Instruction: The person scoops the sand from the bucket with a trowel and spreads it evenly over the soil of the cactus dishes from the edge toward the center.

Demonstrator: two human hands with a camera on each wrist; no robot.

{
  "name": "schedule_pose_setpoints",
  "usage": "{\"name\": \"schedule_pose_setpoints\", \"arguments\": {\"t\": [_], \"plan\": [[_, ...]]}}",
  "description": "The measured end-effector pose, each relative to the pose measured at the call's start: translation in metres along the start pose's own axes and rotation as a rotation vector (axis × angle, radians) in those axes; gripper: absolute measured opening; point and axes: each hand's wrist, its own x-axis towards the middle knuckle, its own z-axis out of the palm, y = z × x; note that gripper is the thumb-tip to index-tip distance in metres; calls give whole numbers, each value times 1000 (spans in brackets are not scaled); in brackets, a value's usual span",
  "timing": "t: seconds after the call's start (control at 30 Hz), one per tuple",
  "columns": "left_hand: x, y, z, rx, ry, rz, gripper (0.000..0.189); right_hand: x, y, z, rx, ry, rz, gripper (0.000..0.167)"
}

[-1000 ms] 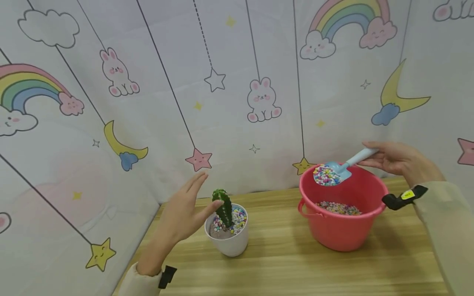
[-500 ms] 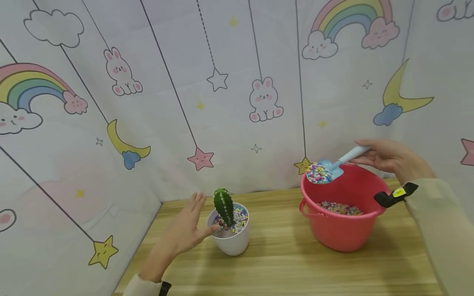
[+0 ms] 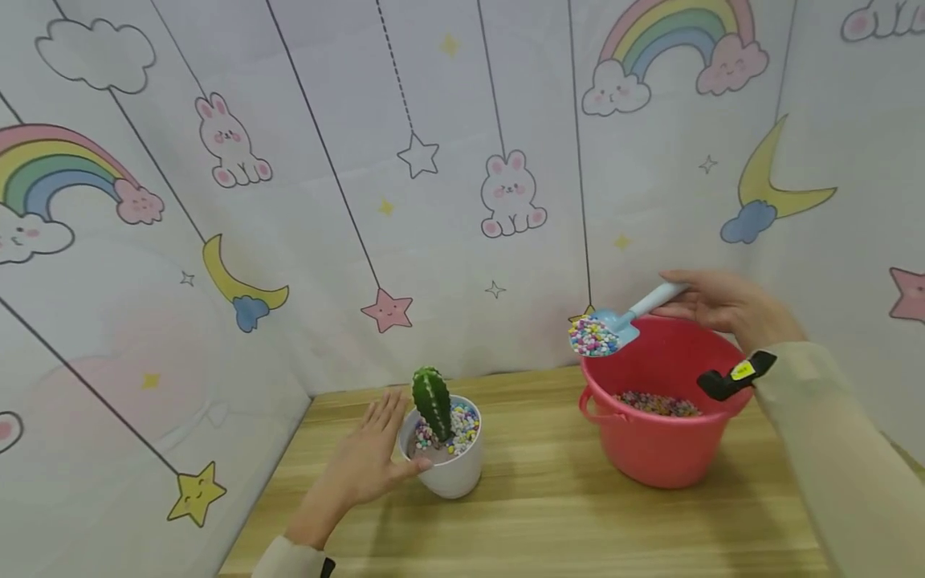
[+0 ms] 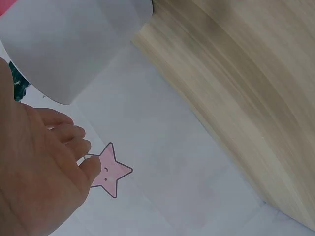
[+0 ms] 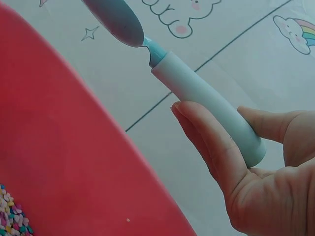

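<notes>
My right hand grips the pale handle of a blue toy shovel, whose scoop bears a heap of colourful pebbles. The shovel is held above the left rim of a red bucket, with more pebbles lying at its bottom. In the right wrist view, thumb and fingers pinch the handle. My left hand is beside the left of a white pot, fingers extended and thumb near its front rim; contact is unclear. A green cactus stands in the pot, among pebbles and a patch of brown soil.
Pot and bucket both stand on a wood-grain table, with a gap of tabletop between them. Behind and to the left rises a white cloth backdrop printed with rabbits, stars and rainbows. The bucket's handle hangs against its left side.
My right hand has carried the loaded shovel leftward, from over the bucket's opening to its left rim. My left hand has come down from above the pot's level to beside it.
</notes>
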Motion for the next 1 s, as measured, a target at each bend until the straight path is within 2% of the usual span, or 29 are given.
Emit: {"name": "schedule_pose_setpoints", "arguments": {"t": [0.17,0.33,0.5,0.73,1.0], "plan": [[1,-5,6,-7,-5,1,113,7,4,12,32,-11,-2,27],[-1,-7,9,-8,-15,10,113,15,10,22,-10,-43,-34,24],[5,-3,9,-16,-2,46,114,19,11,36,-23,-54,-64,20],[10,0,12,-51,-28,72,115,27,16,51,-43,-87,-76,18],[18,-2,11,-63,-16,91,121,37,22,78,-20,-82,-70,21]]}}
